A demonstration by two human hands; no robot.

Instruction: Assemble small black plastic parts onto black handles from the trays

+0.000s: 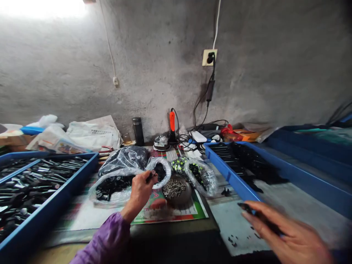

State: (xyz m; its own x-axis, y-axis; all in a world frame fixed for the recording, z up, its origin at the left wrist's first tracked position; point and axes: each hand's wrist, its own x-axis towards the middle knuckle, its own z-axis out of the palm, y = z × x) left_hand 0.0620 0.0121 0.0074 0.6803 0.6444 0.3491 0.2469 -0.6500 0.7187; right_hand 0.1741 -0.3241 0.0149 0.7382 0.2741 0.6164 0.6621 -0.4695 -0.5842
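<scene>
Head view, hands well apart:

1. L hand [140, 192], purple sleeve [106, 234], at approx 7 o'clock of frame. Fingers [150, 176] pinched shut on small dark part [153, 175], too small to ID.
2. L hand is just above clear plastic bag [115, 187] of black parts, w/ a second black lot showing at its 1 o'clock end [160, 171].
3. R hand [291, 234] at 4 o'clock, blurred, holding thin black rod [260, 218] btw fingers & thumb, over grey surface [239, 227]. Few loose black bits [232, 240] lie near it.
4. Btw hands: round dish [177, 196] of small silver fasteners [173, 189], sitting on printed mat [181, 216].
5. Black plastic bag [123, 159] at 12 o'clock from L hand, touching clear bag. Another clear bag [199, 178] of black & green items just beside dish at its 2 o'clock.
6. Blue tray [82, 172] of long black-and-silver parts at 9 o'clock. Blue tray [228, 176] of black parts at 2 o'clock, near R hand.
7. Along wall [165, 73] at 12 o'clock: black flask [138, 131], upright orange-handled tool [172, 121], white sacks [93, 134] at 11 o'clock.
</scene>
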